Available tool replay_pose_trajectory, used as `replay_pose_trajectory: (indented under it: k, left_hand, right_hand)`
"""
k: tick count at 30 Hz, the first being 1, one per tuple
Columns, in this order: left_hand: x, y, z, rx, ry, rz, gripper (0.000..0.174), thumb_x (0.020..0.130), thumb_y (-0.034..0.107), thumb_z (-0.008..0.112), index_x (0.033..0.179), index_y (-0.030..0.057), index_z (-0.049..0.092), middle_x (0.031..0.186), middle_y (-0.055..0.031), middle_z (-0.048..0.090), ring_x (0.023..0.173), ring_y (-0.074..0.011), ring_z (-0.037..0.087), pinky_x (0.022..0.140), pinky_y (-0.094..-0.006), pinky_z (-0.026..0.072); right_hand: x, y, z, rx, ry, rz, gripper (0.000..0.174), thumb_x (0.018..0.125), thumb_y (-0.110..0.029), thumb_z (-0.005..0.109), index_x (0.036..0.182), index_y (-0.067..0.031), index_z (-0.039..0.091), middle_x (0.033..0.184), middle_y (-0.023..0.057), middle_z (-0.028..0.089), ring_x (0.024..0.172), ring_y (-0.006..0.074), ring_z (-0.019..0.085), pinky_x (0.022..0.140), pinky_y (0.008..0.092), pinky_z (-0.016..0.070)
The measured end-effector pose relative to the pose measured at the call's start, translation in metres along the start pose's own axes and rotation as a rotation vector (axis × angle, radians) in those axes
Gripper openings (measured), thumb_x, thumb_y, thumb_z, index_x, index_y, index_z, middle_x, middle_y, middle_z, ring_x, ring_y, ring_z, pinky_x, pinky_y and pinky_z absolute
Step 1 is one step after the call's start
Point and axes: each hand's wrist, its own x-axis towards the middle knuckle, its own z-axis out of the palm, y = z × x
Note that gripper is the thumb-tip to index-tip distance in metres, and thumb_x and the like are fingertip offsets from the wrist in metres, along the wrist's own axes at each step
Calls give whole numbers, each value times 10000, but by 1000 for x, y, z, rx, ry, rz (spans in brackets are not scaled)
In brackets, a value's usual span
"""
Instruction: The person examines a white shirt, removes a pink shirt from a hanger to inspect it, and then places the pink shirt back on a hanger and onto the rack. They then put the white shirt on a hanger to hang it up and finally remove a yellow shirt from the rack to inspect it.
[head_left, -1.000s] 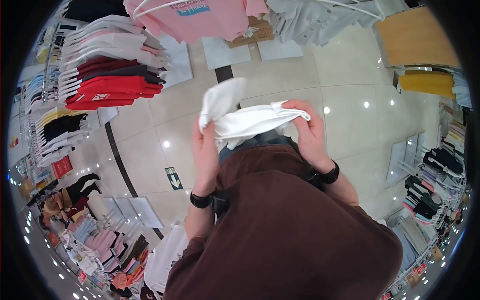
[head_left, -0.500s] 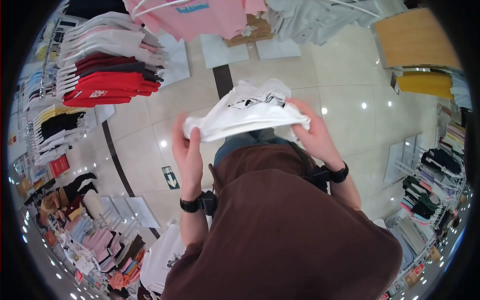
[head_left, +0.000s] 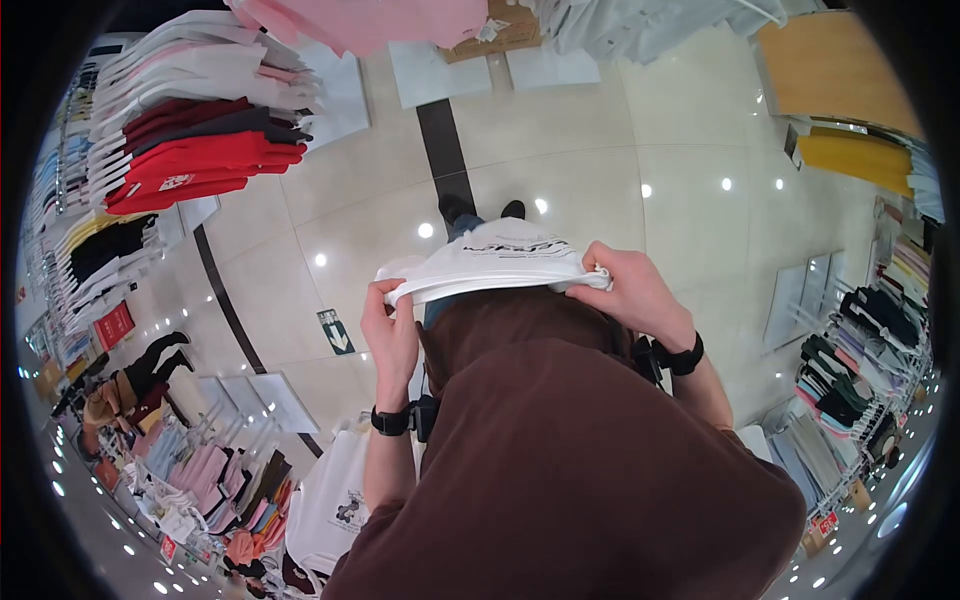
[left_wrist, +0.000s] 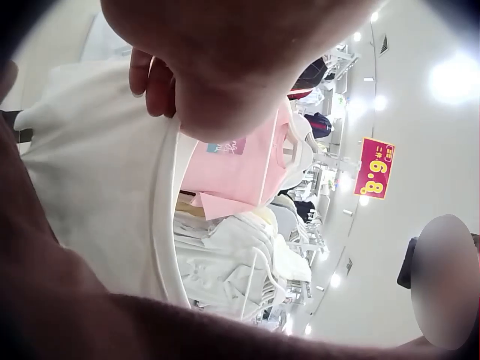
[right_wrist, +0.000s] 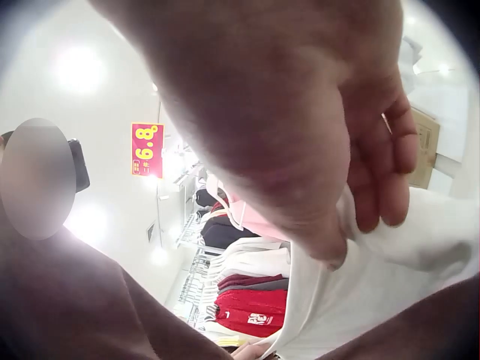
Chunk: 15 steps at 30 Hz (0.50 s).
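Observation:
A white T-shirt (head_left: 495,260) with a black print is stretched flat in front of my chest, above the brown sweater. My left hand (head_left: 388,310) grips its left edge with curled fingers. At the opposite edge my right hand (head_left: 620,285) pinches a bunched fold. In the left wrist view the white T-shirt (left_wrist: 105,195) runs under my left hand (left_wrist: 157,79). The right wrist view has my right hand (right_wrist: 360,187) clamped on the white T-shirt (right_wrist: 375,285). Both shoes show on the tiled floor beyond the shirt.
Racks of folded red, white and dark shirts (head_left: 190,150) stand at the left. Pink and grey garments (head_left: 400,20) hang at the top. A wooden table (head_left: 830,70) with yellow clothes is at the right. More racks line the lower left and right. Glossy tiled floor (head_left: 560,150) lies ahead.
The shirt went from a bunched bundle to spread wide. Both hands moved apart and drew it lower and closer to my chest, print side up.

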Motion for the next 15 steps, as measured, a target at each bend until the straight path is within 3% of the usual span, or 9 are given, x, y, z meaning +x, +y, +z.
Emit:
replay_pose_trajectory:
  k: [3,5,8,10,11,12,13,14,15]
  left_hand:
    - [8,2,5,-15,40,57,156,1012,89,607,1109,-4,685,943,-72,703,767,-142,562,719,-316,474]
    - [24,10,11,-10,58,98,159,1018,76,589,1118,-4,685,937,-74,703,767,-142,566,718,-315,475]
    - [40,39,-1,69,81,164,189,1044,57,547,1171,2,676,994,-82,704,814,-141,584,747,-311,480]
    - [35,56,-15,-92,255,303,250,1080,54,503,1289,14,636,1119,-98,706,925,-152,633,837,-310,514]
    - [28,61,-20,-223,248,292,309,1105,60,461,1390,11,570,1284,-113,665,1107,-167,645,981,-301,508]
    - [30,56,-21,-225,250,295,309,1105,60,461,1390,11,570,1284,-113,665,1107,-167,645,981,-301,508]
    - [33,44,-19,-353,198,222,310,1114,61,455,1403,10,554,1335,-116,645,1193,-179,628,1044,-310,489]
    - [35,34,-16,-482,144,148,311,1124,62,449,1417,8,537,1385,-119,624,1279,-190,612,1106,-318,471]
    - [42,26,-7,-875,65,-133,312,1143,101,466,1431,2,538,1455,-124,597,1367,-217,573,1184,-359,440]
  right_hand:
    - [7,12,8,-10,66,46,319,928,-272,826,1034,-65,607,825,140,708,715,325,677,678,410,522]
    - [18,19,6,-137,244,28,222,937,-181,777,1067,-64,642,844,139,711,716,306,673,672,393,521]
    - [26,6,-12,-28,448,16,173,937,-148,742,1083,-80,678,885,146,704,716,328,667,662,424,519]
    - [15,-11,-19,7,539,16,159,945,-106,711,1102,-80,712,868,137,694,709,304,659,649,395,524]
    - [11,-13,-19,28,642,-86,148,949,-115,706,1092,-78,708,864,140,693,717,320,665,653,409,530]
    - [10,-15,-19,51,742,-190,137,954,-123,701,1082,-76,703,860,143,691,724,336,670,657,423,535]
    - [12,-8,-17,51,743,-194,137,954,-123,701,1082,-76,703,860,143,691,724,336,670,657,423,535]
    - [15,7,-12,-108,542,-178,120,958,-147,710,1053,-74,693,854,146,691,742,353,677,664,446,536]
    - [17,19,-6,-262,337,-157,121,963,-170,719,1023,-72,682,848,150,691,760,371,683,670,469,538]
